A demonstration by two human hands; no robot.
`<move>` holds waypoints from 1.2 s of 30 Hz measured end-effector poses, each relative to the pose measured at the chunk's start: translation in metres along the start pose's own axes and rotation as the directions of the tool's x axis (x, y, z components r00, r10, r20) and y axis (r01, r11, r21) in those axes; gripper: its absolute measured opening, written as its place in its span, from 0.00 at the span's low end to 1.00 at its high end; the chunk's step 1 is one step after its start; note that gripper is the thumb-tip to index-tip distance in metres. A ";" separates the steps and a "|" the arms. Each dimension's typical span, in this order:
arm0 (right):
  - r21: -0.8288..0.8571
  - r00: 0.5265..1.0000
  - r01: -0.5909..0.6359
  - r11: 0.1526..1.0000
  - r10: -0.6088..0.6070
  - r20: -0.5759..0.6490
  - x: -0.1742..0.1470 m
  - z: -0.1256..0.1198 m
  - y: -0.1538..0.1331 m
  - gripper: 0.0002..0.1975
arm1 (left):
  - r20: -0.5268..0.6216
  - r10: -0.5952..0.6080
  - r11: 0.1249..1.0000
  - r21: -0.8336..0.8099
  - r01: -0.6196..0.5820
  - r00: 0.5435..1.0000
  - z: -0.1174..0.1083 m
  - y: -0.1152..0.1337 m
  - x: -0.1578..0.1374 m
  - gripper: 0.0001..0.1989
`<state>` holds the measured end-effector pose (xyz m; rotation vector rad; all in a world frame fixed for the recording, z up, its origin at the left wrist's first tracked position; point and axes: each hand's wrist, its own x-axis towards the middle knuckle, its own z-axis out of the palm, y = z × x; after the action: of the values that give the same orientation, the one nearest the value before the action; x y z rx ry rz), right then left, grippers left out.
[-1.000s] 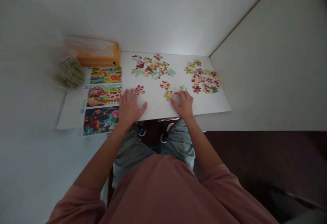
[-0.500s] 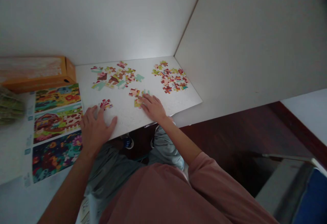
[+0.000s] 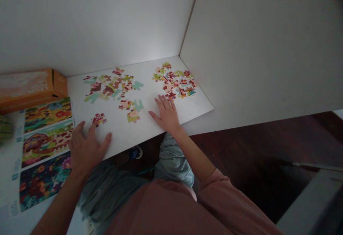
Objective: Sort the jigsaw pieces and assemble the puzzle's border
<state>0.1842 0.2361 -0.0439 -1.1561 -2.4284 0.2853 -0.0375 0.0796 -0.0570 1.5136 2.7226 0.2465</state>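
My left hand [image 3: 87, 149] rests at the table's near left with fingers spread, its index fingertip at the edge of a red barn puzzle piece [image 3: 99, 118]. My right hand [image 3: 167, 116] is open too, fingertips beside the lower edge of the right-hand pile of puzzle pieces [image 3: 175, 82]. Between the hands lie a few loose pieces: a pink and brown one [image 3: 124, 104], a pale green one [image 3: 138, 104] and a yellow-green one [image 3: 133, 116]. Farther back spreads a larger pile of pieces [image 3: 109, 87]. Neither hand visibly holds anything.
A printed sheet with three pictures [image 3: 46, 145] lies at the left. Behind it an orange box [image 3: 32, 86] stands against the wall. A blurred green object [image 3: 5, 127] is at the far left edge. White panels border the white table [image 3: 118, 135] at the back and right.
My right hand has left the small group of pieces in the middle and moved right to the right-hand pile. My left hand stays by the barn piece. The view has shifted slightly.
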 end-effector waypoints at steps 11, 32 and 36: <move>0.060 0.986 -0.109 0.992 0.100 0.131 -0.009 -0.009 0.037 0.22 | 0.036 -0.028 0.998 0.052 0.026 0.999 0.004 0.003 0.004 0.32; 0.013 0.994 -0.086 0.996 0.087 -0.062 -0.002 0.005 0.054 0.17 | 0.065 -0.013 1.000 0.003 0.012 0.998 0.004 -0.002 0.003 0.33; 0.025 0.996 -0.071 0.997 0.072 -0.050 -0.004 0.005 0.048 0.14 | 0.033 -0.006 1.000 0.011 0.006 0.999 0.004 -0.003 0.003 0.32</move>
<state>0.2169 0.2636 -0.0669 -1.2271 -2.3368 0.3016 -0.0409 0.0814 -0.0612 1.4978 2.7072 0.2046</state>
